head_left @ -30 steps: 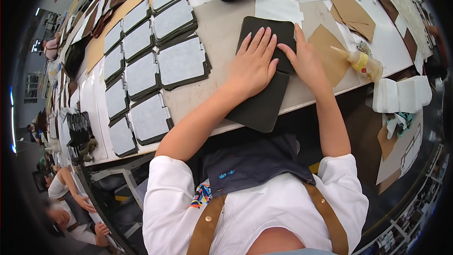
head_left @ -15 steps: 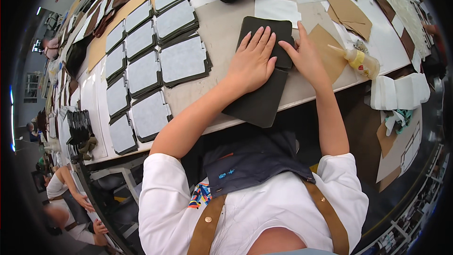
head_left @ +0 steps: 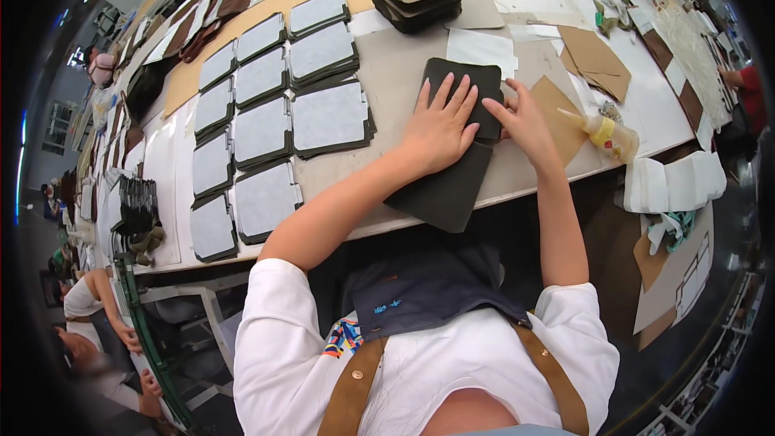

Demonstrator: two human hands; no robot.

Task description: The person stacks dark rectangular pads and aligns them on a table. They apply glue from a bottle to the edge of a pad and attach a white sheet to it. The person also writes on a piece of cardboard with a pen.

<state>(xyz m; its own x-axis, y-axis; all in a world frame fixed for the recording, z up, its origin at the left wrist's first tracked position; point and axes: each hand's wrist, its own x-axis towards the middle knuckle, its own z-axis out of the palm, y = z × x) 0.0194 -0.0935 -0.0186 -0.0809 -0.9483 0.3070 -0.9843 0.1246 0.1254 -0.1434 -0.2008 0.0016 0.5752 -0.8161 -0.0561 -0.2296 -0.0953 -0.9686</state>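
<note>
Black upper panel [head_left: 484,74] beneath the left fingers [head_left: 456,97]: best held flat under even pressure, without skewing against the black lower panel [head_left: 444,194] behind them. Left fingers slightly spread, laid flat, clasping nothing; right fingers [head_left: 523,99] partly curled at its right edge, impossible to tell if pinching.

"What's under the left fingers [head_left: 441,93]?"
"A flat dark panel with rounded corners [head_left: 488,78]."
"And the right fingers [head_left: 521,95]?"
"Bent by its right edge, a yellow-banded plastic bottle [head_left: 615,142] rightward."
"Left of both?"
"Pale-topped, dark-edged rectangular stacks [head_left: 331,115]."
</note>
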